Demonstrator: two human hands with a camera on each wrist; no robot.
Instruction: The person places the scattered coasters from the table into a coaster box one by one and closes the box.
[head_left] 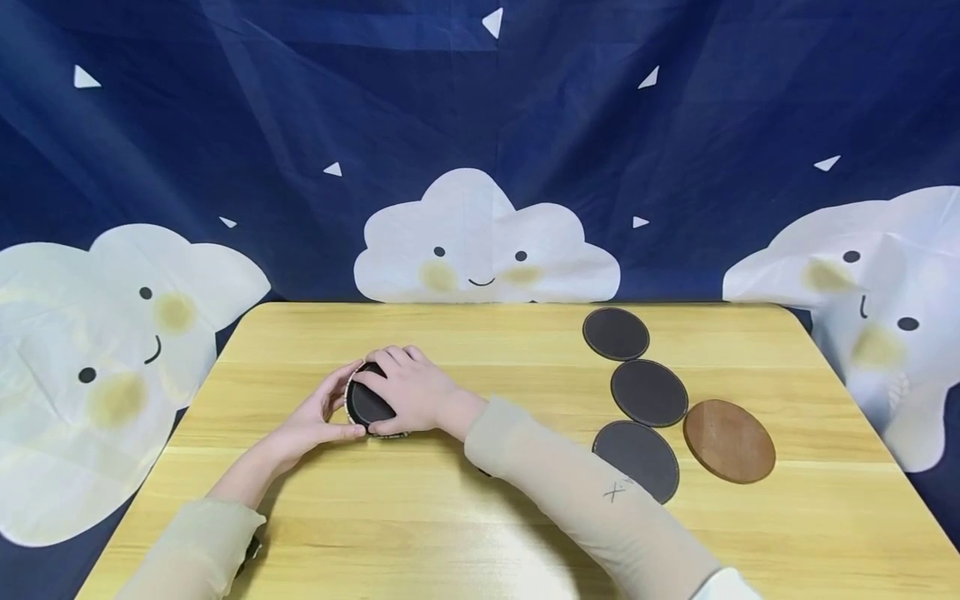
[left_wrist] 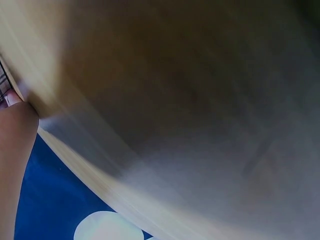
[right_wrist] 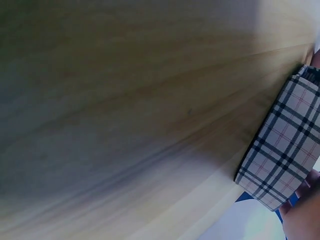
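Observation:
A round holder (head_left: pixel 367 402) with a black top and a plaid side sits at the left of the table. Its black-and-white plaid wall (right_wrist: pixel 282 142) shows at the right edge of the right wrist view. My left hand (head_left: pixel 318 417) grips the holder from the left, thumb at the near side. From the right, my right hand (head_left: pixel 412 392) reaches over it, fingers curled at the far rim and thumb near the front; its palm hides part of the top. Part of a hand (left_wrist: pixel 15 145) appears at the left edge of the left wrist view.
Right of the hands lie three black round coasters, a far one (head_left: pixel 616 333), a middle one (head_left: pixel 648 392) and a near one (head_left: pixel 637 458) partly behind my right sleeve (head_left: pixel 585 500). A brown round coaster (head_left: pixel 729 441) lies beside them. A blue cloud-print cloth (head_left: pixel 480 100) hangs behind the table (head_left: pixel 390 508).

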